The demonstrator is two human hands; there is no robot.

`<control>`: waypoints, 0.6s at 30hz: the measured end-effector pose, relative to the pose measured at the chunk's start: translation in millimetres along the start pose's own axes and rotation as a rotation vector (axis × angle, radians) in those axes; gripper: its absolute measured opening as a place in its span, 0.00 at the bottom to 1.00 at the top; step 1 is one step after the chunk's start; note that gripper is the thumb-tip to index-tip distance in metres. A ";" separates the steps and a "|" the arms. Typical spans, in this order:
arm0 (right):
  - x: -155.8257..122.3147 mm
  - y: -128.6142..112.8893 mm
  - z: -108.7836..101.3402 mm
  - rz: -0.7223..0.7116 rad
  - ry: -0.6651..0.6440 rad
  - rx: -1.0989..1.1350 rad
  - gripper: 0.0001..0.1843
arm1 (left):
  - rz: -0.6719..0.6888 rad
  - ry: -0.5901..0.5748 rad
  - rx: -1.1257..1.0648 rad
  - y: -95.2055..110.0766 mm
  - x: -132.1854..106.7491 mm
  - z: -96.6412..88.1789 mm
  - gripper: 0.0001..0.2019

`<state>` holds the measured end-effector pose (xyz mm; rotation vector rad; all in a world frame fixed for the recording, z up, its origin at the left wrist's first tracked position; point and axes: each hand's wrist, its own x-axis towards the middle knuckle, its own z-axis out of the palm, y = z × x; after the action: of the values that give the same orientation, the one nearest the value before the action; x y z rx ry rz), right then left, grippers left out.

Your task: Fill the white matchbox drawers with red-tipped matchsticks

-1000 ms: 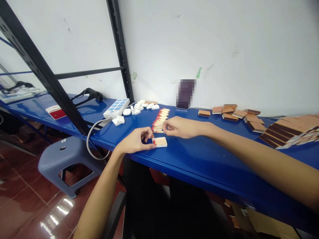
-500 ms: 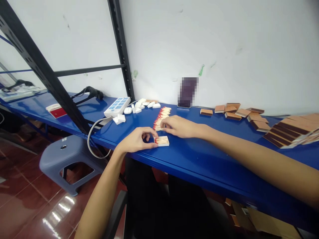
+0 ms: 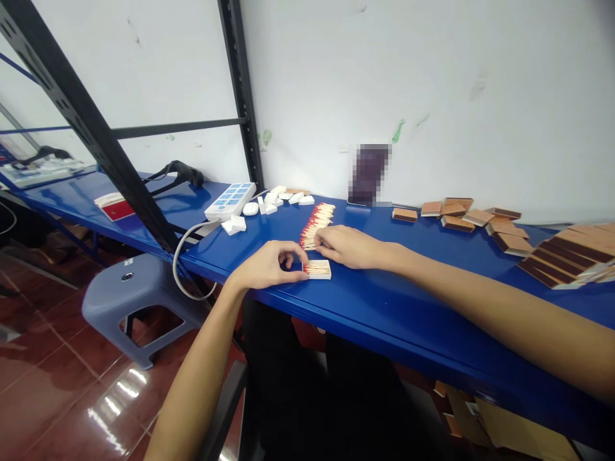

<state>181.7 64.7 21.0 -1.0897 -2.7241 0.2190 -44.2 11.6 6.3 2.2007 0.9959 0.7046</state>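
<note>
White wall [image 3: 312,77] stands beyond both grips. Blue table [image 3: 379,307] extends beneath both hands and supports the work. Black metal frame [image 3: 81,105] rises to the left of the left grip; grey-blue stool [image 3: 129,282] stands on the floor, lower left of the same grip.

Stacked boxes [image 3: 571,253], brown with dark side strips, lie well to the right of the right grip. Left hand [image 3: 266,264]: thumb and fingers are narrowed on the left end of the white tray. Right hand [image 3: 350,246]: fingers are curled, tips at the near right edge of the match row; whether a match is pinched cannot be determined.

White power strip [image 3: 231,202] lies beyond and to the left of the left grip. Loose brown boxes [image 3: 458,223] lie beyond and to the right of the right grip. Match row [image 3: 318,221] fans out from the right fingertips toward the wall, red heads to the left. White tray [image 3: 321,276] rests open at the left fingertips, nearer the table edge than the right grip. Tray matches [image 3: 318,267] lie inside it, red heads toward the left grip.
</note>
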 end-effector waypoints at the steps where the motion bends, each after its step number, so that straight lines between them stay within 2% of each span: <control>1: -1.1 -0.4 -4.7 0.005 -0.006 0.011 0.07 | -0.011 0.014 -0.026 0.1 -0.1 0.4 0.13; 5: -8.5 -7.1 -26.6 -0.037 -0.060 0.107 0.07 | -0.022 0.046 -0.129 0.2 0.4 1.9 0.20; 8: -14.4 -18.1 -34.0 -0.091 -0.130 0.172 0.06 | -0.011 0.039 -0.132 0.1 1.0 1.9 0.18; 12: -17.4 -29.1 -34.8 -0.062 -0.249 0.197 0.06 | 0.000 0.019 -0.012 -1.7 1.3 0.5 0.15; 15: -14.7 -26.2 -35.5 -0.048 -0.126 0.235 0.07 | 0.031 0.004 0.023 -3.5 1.5 -0.5 0.13; 18: -9.2 -16.5 -29.1 -0.009 -0.002 0.176 0.08 | 0.032 0.001 0.028 -3.7 1.5 -0.9 0.12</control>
<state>184.1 48.3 51.4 -1.0289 -2.6514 0.4488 -45.6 15.1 4.5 2.2449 0.9783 0.7107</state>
